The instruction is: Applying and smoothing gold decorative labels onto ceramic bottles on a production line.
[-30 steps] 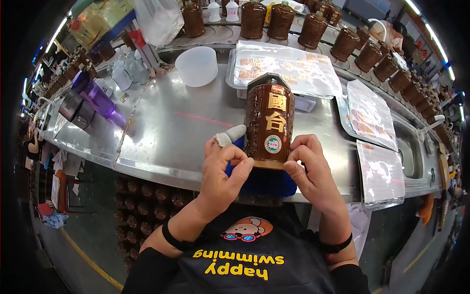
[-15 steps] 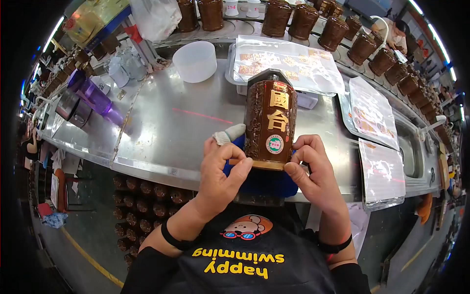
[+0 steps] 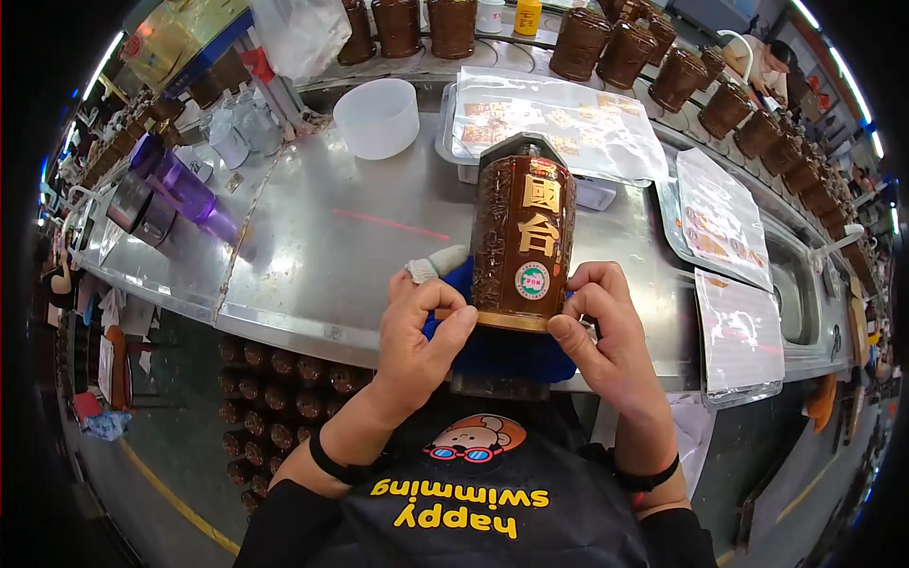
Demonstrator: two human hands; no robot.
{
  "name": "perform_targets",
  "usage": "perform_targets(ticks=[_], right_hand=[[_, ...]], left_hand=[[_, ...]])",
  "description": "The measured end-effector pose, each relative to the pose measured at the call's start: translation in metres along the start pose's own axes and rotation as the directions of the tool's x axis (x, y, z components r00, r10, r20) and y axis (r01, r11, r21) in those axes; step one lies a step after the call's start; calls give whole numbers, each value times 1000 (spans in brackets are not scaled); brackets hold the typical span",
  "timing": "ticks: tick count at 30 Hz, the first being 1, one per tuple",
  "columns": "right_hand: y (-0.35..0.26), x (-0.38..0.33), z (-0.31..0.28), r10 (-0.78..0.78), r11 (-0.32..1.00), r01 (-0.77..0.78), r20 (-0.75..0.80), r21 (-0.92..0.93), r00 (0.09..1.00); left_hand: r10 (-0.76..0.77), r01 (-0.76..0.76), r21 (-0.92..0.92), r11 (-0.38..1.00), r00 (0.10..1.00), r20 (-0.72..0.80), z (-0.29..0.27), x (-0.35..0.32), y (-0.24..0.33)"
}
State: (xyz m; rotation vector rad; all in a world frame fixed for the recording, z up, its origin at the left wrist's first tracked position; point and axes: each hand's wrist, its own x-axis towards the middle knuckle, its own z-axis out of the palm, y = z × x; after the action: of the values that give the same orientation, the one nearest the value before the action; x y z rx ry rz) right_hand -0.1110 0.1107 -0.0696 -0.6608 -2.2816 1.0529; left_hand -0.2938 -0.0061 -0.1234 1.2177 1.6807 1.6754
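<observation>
- Brown bottle (image 3: 523,237) stands upright near the front edge of the steel counter (image 3: 312,246), between your two hands, on a blue cloth (image 3: 502,350) that spills over that edge.
- Your left hand (image 3: 417,327) presses the bottle's lower left side, fingers curled and thumb pointing toward the base; it is closed against the wall rather than wrapped round it.
- Your right hand (image 3: 606,327) mirrors it on the lower right, fingertips pinching at the bottom rim.
- Since a second ago the bottle and both hands sit almost where they were; only the view has shifted a little, so the work stays at the label, with nothing lifted.
- The bottle looks like glazed ceramic: ribbed, embossed sides, a smooth front panel with gold characters and a small round sticker (image 3: 532,280).
- Toward the back left of the counter sits a translucent white plastic tub (image 3: 377,117); purple cups (image 3: 180,189) stand at the far left edge.
- Along the right edge lie trays under glossy plastic film (image 3: 724,218), and a row of brown jars (image 3: 701,80) curves along the back.
</observation>
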Motion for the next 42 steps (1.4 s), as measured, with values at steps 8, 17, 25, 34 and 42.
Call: perform_targets(ticks=[8, 17, 25, 34, 42], right_hand=[[1, 1, 1, 19, 999, -19, -11, 28, 1000], [2, 1, 1, 7, 1000, -7, -21, 8, 1000], [2, 1, 1, 6, 1000, -5, -16, 15, 1000], [2, 0, 1, 20, 999, -20, -12, 31, 1000], [2, 1, 0, 5, 1000, -5, -7, 8, 1000]], left_hand=[[30, -30, 11, 1000, 1000, 6, 0, 1, -1], [50, -52, 52, 997, 998, 40, 0, 2, -3], [70, -71, 20, 997, 997, 17, 1, 2, -4], [0, 0, 5, 1000, 998, 57, 0, 0, -1], [49, -49, 3, 999, 999, -1, 3, 1, -2]])
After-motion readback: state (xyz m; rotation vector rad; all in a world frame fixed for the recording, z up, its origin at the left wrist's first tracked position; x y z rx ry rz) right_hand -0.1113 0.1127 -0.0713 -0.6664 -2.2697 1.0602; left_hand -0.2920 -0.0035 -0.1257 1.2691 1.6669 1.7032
